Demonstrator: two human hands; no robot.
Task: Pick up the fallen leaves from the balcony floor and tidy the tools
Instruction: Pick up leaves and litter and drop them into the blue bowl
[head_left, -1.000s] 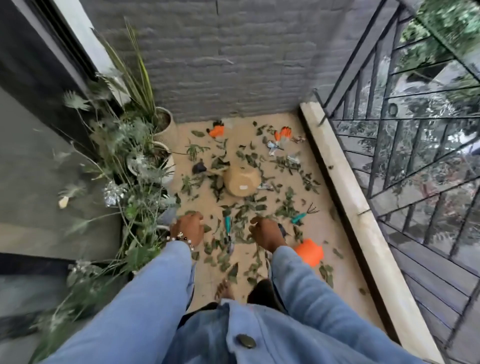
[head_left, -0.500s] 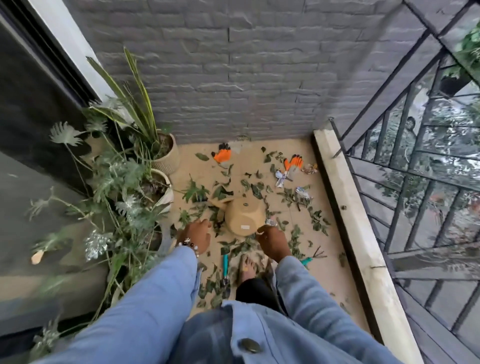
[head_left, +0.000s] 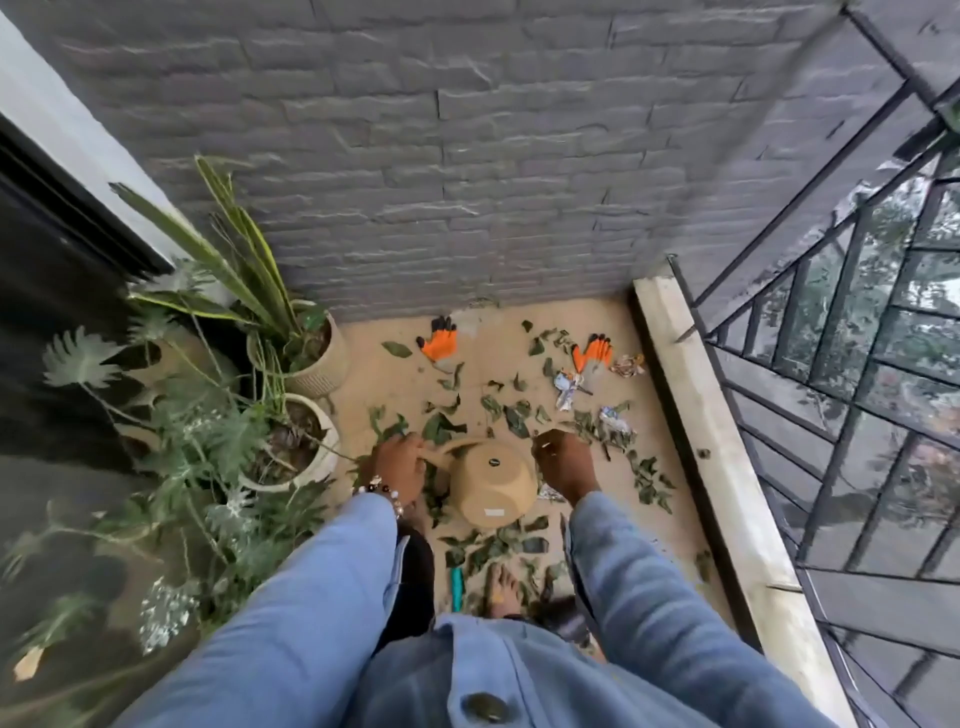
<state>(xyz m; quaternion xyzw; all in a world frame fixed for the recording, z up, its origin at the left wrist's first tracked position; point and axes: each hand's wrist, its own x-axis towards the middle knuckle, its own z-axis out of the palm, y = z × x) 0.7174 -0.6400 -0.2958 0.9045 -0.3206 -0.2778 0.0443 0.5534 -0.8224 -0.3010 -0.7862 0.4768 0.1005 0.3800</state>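
A tan plastic pot (head_left: 493, 488) lies tipped over on the balcony floor, its base facing up at me. My left hand (head_left: 400, 467) grips its rim on the left side. At the right side of the rim is my right hand (head_left: 563, 465), fingers curled over the edge. Several green fallen leaves (head_left: 511, 418) are strewn around the pot and by my bare foot (head_left: 501, 587). Two orange work gloves (head_left: 439, 343) (head_left: 592, 353) lie near the back wall. A teal-handled tool (head_left: 457, 587) lies beside my foot.
Two potted plants (head_left: 317, 358) (head_left: 291, 447) stand along the left, their foliage spilling over the floor. Crumpled wrappers (head_left: 569, 387) lie among the leaves at right. A concrete kerb (head_left: 696, 431) and black metal railing (head_left: 831, 364) close off the right side; a grey brick wall stands ahead.
I have moved forward toward the wall. Both hands went from above the leaves to either side of the tan pot and took hold of its rim.
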